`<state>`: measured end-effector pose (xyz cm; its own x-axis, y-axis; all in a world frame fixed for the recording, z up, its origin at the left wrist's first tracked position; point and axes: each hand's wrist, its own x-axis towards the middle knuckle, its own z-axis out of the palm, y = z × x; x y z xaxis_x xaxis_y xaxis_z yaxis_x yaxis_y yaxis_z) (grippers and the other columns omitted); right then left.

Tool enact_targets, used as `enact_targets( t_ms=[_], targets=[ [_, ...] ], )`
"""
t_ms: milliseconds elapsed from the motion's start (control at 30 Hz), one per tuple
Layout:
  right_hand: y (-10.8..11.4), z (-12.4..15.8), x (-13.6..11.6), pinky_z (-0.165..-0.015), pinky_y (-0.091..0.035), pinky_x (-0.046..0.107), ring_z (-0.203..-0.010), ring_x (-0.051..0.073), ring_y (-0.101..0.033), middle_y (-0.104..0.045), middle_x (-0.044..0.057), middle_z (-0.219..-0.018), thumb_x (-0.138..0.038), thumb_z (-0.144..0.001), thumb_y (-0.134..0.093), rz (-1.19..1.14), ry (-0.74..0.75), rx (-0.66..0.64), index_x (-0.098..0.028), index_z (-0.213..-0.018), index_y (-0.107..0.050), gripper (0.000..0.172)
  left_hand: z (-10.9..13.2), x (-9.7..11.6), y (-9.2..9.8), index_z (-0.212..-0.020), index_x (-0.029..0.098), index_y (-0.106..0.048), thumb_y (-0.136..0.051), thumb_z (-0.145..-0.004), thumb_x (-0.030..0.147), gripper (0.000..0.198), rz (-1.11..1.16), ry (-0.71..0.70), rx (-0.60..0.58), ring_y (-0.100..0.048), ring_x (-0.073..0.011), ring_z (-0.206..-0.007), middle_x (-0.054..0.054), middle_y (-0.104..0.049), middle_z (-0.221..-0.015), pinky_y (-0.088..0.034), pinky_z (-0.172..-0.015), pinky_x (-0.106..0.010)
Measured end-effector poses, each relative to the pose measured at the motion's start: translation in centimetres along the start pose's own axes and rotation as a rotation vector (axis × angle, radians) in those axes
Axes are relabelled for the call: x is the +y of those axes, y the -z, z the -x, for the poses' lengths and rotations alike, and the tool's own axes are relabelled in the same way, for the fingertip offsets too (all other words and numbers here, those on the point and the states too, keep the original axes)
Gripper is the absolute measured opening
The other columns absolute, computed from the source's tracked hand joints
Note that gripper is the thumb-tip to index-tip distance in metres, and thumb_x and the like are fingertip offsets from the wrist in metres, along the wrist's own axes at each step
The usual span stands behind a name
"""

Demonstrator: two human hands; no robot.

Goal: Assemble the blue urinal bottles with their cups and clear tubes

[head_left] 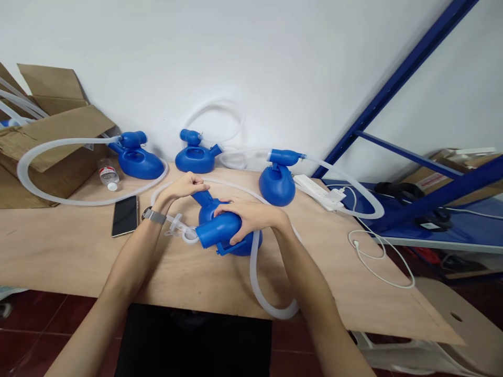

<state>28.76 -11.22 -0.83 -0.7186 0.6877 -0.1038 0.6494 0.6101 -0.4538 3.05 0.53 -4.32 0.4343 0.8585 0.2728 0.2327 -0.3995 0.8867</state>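
Note:
A blue plastic urinal bottle point(250, 245) lies on the table in front of me, with a translucent hose curving around it. My right hand point(251, 213) is wrapped over its blue cup-shaped funnel point(220, 229), thumb at the near side. The funnel's wide mouth points left. At the far end of the bottle's neck point(203, 198), my left hand point(186, 187) has its fingers curled closed; the fingertips' exact hold is partly hidden. Clear plastic fittings point(178, 226) sit between the left wrist and the funnel mouth.
Three similar bottles with hoses stand along the wall: left point(141, 163), centre point(195, 159), right point(277, 186). A phone point(124, 215), a small clear bottle point(107, 172) and a cardboard box point(51, 139) are at left. A power strip point(314, 191) with white cable lies right, beside blue shelving point(408, 152).

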Motion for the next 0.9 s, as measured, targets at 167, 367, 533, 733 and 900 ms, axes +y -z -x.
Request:
enact_targets(
  t_ms=[167,367,533,733,900],
  targets=[
    [0.1,0.4,-0.1,-0.119,-0.047,0.057,-0.159,0.043,-0.039,-0.064,0.003,-0.151,-0.052,-0.065,-0.096,-0.003,0.003,-0.017,-0.038,-0.137,-0.069,0.077,0.2,-0.8,0.6,-0.066,0.021,-0.062,-0.083,-0.087,0.045,0.038,0.031,0.023,0.044,-0.053,-0.0141,-0.06,0.001,-0.055,-0.061,-0.044,-0.059,-0.029],
    [1.2,1.5,1.8,-0.12,-0.046,0.057,-0.147,0.043,-0.051,-0.062,0.01,-0.15,-0.053,-0.068,-0.095,-0.009,-0.092,0.027,-0.031,-0.138,-0.068,0.078,1.0,-0.4,4.7,-0.049,0.02,-0.046,-0.084,-0.083,0.052,0.06,-0.153,0.049,-0.08,-0.028,-0.0085,-0.048,0.003,-0.034,-0.05,-0.021,-0.049,-0.028],
    [1.3,1.4,2.7,-0.117,-0.05,0.055,-0.138,0.04,-0.058,-0.063,0.009,-0.148,-0.056,-0.067,-0.095,-0.028,-0.172,0.052,-0.03,-0.14,-0.066,0.082,1.6,0.2,4.9,-0.057,0.021,-0.068,-0.096,-0.064,0.049,0.041,-0.389,0.18,-0.428,-0.048,-0.0118,-0.045,-0.002,-0.06,-0.053,-0.032,-0.047,-0.027],
    [1.0,1.2,3.2,-0.114,-0.052,0.055,-0.137,0.039,-0.059,-0.064,0.01,-0.146,-0.061,-0.07,-0.093,-0.021,-0.2,0.09,-0.03,-0.141,-0.065,0.082,2.1,-2.5,-1.1,-0.056,0.023,-0.071,-0.105,-0.035,0.045,0.046,-0.725,0.288,-0.685,-0.051,-0.017,-0.043,-0.001,-0.061,-0.05,-0.038,-0.051,-0.031],
    [1.7,2.0,4.0,-0.119,-0.049,0.056,-0.139,0.039,-0.061,-0.065,0.011,-0.151,-0.066,-0.075,-0.09,-0.127,-0.158,0.257,-0.027,-0.148,-0.061,0.088,2.7,-5.1,-3.9,-0.043,0.023,-0.055,-0.105,-0.032,0.038,0.054,-0.689,0.344,-0.57,-0.045,-0.0163,-0.042,0.004,-0.046,-0.039,-0.042,-0.058,-0.032]
  ],
)
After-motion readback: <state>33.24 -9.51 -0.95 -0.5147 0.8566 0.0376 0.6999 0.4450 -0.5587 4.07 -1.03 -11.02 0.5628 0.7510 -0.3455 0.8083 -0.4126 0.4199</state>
